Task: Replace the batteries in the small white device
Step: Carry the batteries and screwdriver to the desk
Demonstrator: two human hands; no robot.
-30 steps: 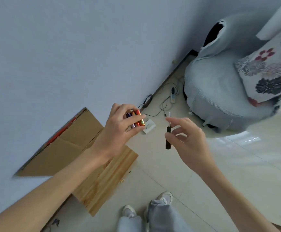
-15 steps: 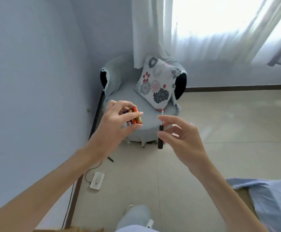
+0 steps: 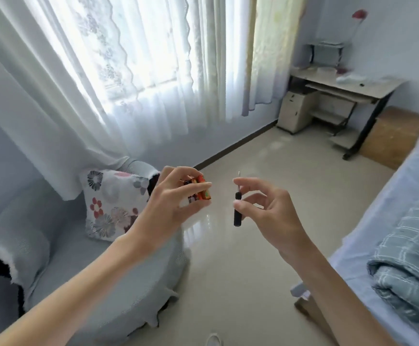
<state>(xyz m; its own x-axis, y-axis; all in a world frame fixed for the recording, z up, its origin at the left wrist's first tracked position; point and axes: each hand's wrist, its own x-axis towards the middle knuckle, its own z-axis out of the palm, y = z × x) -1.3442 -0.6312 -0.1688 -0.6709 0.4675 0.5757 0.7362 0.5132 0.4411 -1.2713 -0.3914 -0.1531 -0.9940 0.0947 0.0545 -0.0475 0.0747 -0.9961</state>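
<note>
My left hand (image 3: 171, 203) is raised at chest height, pinching a small bundle of orange, red and dark batteries (image 3: 198, 189) between thumb and fingers. To its right my right hand (image 3: 271, 211) holds a small screwdriver (image 3: 237, 208) upright by its black handle, the thin metal tip pointing up. A gap of about a hand's width separates the two hands. No small white device shows in this view.
A grey armchair (image 3: 61, 260) with a floral cushion (image 3: 111, 203) stands low on the left under white curtains (image 3: 108, 78). A bed (image 3: 391, 221) with a folded checked blanket (image 3: 413, 265) runs along the right. A desk (image 3: 341, 88) stands at the far right corner. Tiled floor (image 3: 261, 156) lies between.
The view has swung from the corner with the cardboard box, past the armchair, to the window, desk and bed. Both hands keep the same hold and the same spacing.
</note>
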